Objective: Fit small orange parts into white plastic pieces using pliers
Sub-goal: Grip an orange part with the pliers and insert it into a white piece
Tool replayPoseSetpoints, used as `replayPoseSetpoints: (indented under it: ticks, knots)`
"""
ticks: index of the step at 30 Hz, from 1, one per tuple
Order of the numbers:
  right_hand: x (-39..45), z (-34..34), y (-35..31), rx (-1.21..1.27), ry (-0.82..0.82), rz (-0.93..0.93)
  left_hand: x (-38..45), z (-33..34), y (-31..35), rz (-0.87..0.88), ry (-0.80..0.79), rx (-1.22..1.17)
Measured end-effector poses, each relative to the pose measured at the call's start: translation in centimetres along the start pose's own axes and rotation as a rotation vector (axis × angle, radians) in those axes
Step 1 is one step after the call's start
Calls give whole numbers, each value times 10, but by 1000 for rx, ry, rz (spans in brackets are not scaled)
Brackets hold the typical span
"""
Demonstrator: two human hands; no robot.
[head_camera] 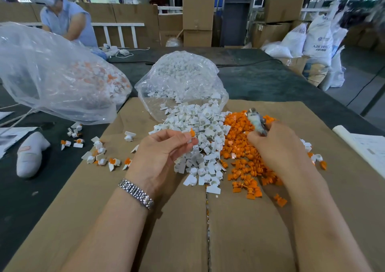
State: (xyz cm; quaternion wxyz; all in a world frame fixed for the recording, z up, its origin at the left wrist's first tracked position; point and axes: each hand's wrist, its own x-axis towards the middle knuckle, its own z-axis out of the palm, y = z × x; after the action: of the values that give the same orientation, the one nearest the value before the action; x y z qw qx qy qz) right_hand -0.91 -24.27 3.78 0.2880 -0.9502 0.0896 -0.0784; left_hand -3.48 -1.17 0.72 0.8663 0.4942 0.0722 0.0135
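Right, left hand (164, 148): I see fingertips pinching a small orange plastic part (192, 133) above the heap of white plastic pieces (200, 144).
Right hand (277, 146): curled round worn metal pliers (257, 121), over the orange parts pile (243, 157).
Behind: clear plastic bag of white pieces (183, 78), mouth open onto the brown cardboard sheet (177, 230).

white plastic pieces (200, 130) heaped beside a loose orange parts (245, 163) pile, blurred pliers (257, 121) upright above

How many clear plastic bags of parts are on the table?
2. One large bag lies at the left, holding white-and-orange pieces; another bag sits in the middle, spilling white pieces onto the cardboard. None seem hidden.
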Motion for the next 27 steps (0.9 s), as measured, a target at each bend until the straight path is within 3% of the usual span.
replayPoseSetpoints:
  ticks: [5,7,11,19,27]
  knots:
    - [-12,-5,-26,293,-364,-104,-3,6,-2,55,2,93]
    - [-21,5,-37,375,-414,-181,-5,9,-3,78,8,109]
    - [-29,27,-50,441,-293,-234,-11,13,-8,89,17,107]
    - [-31,38,-52,394,-91,-316,-9,12,-13,176,59,323]
    - [-33,44,-53,420,-103,-322,-11,14,-14,131,81,265]
